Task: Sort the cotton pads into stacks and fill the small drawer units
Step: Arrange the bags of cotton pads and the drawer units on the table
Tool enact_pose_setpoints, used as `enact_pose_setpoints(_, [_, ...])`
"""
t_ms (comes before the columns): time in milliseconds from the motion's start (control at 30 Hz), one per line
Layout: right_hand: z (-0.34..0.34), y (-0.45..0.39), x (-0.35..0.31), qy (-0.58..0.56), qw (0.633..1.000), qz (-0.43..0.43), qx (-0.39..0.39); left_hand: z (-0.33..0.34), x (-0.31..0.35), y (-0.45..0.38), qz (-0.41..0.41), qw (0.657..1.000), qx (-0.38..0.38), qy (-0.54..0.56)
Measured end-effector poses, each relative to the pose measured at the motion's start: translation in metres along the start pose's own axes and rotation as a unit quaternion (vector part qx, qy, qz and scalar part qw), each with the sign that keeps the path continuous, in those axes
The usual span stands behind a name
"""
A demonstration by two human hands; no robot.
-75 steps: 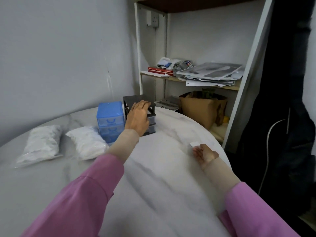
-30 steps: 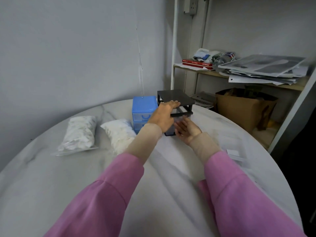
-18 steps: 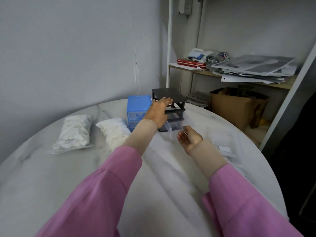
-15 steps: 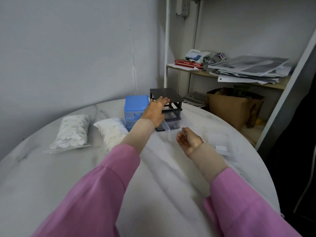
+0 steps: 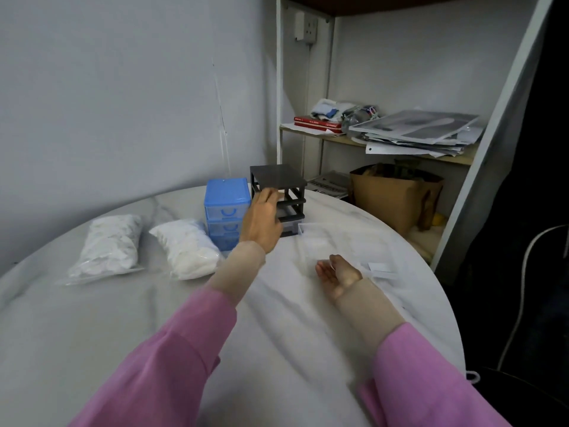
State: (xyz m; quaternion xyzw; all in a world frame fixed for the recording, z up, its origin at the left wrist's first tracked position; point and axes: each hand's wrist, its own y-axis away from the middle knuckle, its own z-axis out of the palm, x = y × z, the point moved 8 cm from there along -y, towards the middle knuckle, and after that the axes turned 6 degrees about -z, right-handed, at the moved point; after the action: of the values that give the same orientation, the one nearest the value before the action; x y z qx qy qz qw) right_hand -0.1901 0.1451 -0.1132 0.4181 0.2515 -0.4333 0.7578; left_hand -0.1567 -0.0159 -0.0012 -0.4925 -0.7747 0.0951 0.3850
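1. Black drawer unit (image 5: pixel 278 192) stands far on the marble table (image 5: pixel 92 318), just right of the blue drawer unit (image 5: pixel 227 208).
2. Left hand (image 5: pixel 261 220) touches its front, fingers together and loosely bent.
3. Right hand (image 5: pixel 337 272) holds a clear drawer (image 5: pixel 320 245) (grip hard to see).
4. Two cotton pad bags (image 5: pixel 107 245) lie left.
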Motion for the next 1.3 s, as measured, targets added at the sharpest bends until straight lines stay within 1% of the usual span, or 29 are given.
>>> enact_pose_setpoints(33, [0.000,-0.002,-0.001,-0.008,1.000,0.000,0.000,0.006,-0.007,0.005,-0.047,0.997,-0.005,0.064])
enact_pose_setpoints(67, [0.000,-0.001,-0.003,-0.015,1.000,-0.004,-0.001,0.013,-0.015,0.009,-0.100,0.986,-0.014,0.134])
enact_pose_setpoints(133, [-0.001,0.001,-0.008,-0.024,1.000,-0.016,0.002,0.031,-0.031,0.018,-0.208,0.945,-0.023,0.251])
enact_pose_setpoints(167, [-0.003,0.000,-0.010,-0.023,0.999,-0.022,0.007,0.039,-0.039,0.023,-0.266,0.912,-0.029,0.311])
enact_pose_setpoints(200, [-0.005,0.000,-0.011,-0.018,1.000,-0.022,0.013,0.048,-0.042,0.030,-0.323,0.866,-0.047,0.380])
enact_pose_setpoints(233, [-0.007,0.000,-0.011,-0.012,0.999,-0.022,0.019,0.059,-0.043,0.036,-0.371,0.810,-0.076,0.448])
enact_pose_setpoints(267, [-0.010,0.000,-0.011,-0.003,0.999,-0.024,0.025,0.069,-0.042,0.042,-0.405,0.758,-0.103,0.500])
enact_pose_setpoints(300, [-0.012,0.001,-0.012,0.006,0.999,-0.026,0.028,0.074,-0.041,0.045,-0.430,0.726,-0.115,0.525])
enact_pose_setpoints(333, [-0.013,0.003,-0.014,0.012,0.999,-0.026,0.025,0.076,-0.041,0.048,-0.451,0.708,-0.114,0.532])
enact_pose_setpoints(400, [-0.013,0.007,-0.019,0.036,0.999,-0.027,0.015,0.079,-0.047,0.050,-0.484,0.684,-0.098,0.536])
enact_pose_setpoints(467, [-0.007,0.011,-0.030,0.070,0.996,-0.047,0.000,0.081,-0.048,0.049,-0.504,0.659,-0.094,0.550])
enact_pose_setpoints(600, [0.019,0.005,-0.047,0.126,0.987,-0.086,-0.040,0.083,-0.050,0.044,-0.521,0.630,-0.086,0.569])
enact_pose_setpoints(667, [0.035,-0.004,-0.056,0.206,0.968,-0.130,-0.055,0.084,-0.048,0.043,-0.523,0.618,-0.089,0.580])
enact_pose_setpoints(700, [0.044,-0.011,-0.062,0.273,0.945,-0.168,-0.064,0.084,-0.048,0.042,-0.524,0.611,-0.085,0.587])
enact_pose_setpoints(733, [0.054,-0.016,-0.069,0.352,0.907,-0.216,-0.075,0.085,-0.048,0.041,-0.528,0.602,-0.079,0.594])
enact_pose_setpoints(767, [0.066,-0.020,-0.077,0.435,0.855,-0.268,-0.089,0.085,-0.048,0.041,-0.532,0.595,-0.073,0.598])
enact_pose_setpoints(800, [0.079,-0.022,-0.083,0.513,0.790,-0.318,-0.103,0.084,-0.048,0.040,-0.535,0.591,-0.069,0.600])
enact_pose_setpoints(833, [0.093,-0.021,-0.088,0.582,0.718,-0.364,-0.119,0.083,-0.047,0.039,-0.536,0.587,-0.067,0.603])
enact_pose_setpoints(867, [0.107,-0.019,-0.090,0.632,0.647,-0.403,-0.138,0.084,-0.046,0.039,-0.536,0.583,-0.069,0.607])
enact_pose_setpoints(900, [0.120,-0.015,-0.092,0.664,0.588,-0.434,-0.158,0.084,-0.044,0.038,-0.536,0.579,-0.072,0.610])
enact_pose_setpoints(933, [0.131,-0.014,-0.093,0.684,0.543,-0.454,-0.177,0.085,-0.041,0.037,-0.536,0.576,-0.075,0.613])
enact_pose_setpoints(967, [0.139,-0.015,-0.093,0.699,0.509,-0.464,-0.192,0.086,-0.039,0.037,-0.535,0.572,-0.078,0.616])
enact_pose_setpoints(1000, [0.145,-0.018,-0.092,0.714,0.487,-0.461,-0.203,0.087,-0.036,0.036,-0.534,0.568,-0.079,0.621])
enact_pose_setpoints(1133, [0.151,-0.034,-0.078,0.761,0.441,-0.409,-0.243,0.091,-0.037,0.032,-0.536,0.547,-0.070,0.639])
enact_pose_setpoints(1233, [0.152,-0.038,-0.077,0.776,0.407,-0.413,-0.249,0.096,-0.040,0.034,-0.541,0.522,-0.065,0.657])
enact_pose_setpoints(1300, [0.152,-0.038,-0.081,0.781,0.395,-0.419,-0.244,0.097,-0.041,0.037,-0.544,0.523,-0.069,0.653])
